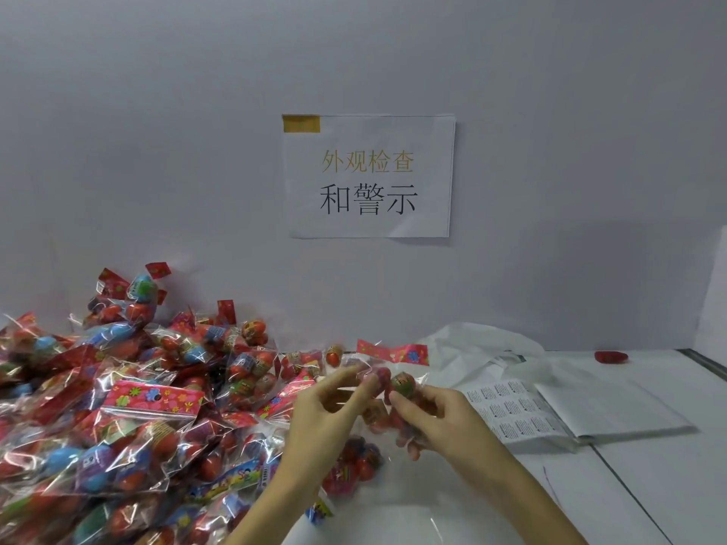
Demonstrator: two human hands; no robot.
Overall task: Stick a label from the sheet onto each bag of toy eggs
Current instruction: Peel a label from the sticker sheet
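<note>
Both hands, left (pixel 326 411) and right (pixel 432 416), pinch one bag of toy eggs (pixel 387 381) above worktop (pixel 649 485); label sheet (pixel 511 411) just right.

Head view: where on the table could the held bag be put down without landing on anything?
Bare tabletop lies right of the right hand, below the label sheet; more sits by the red object. A small patch lies below the held bag. The left hand borders the crowded pile of bags.
</note>
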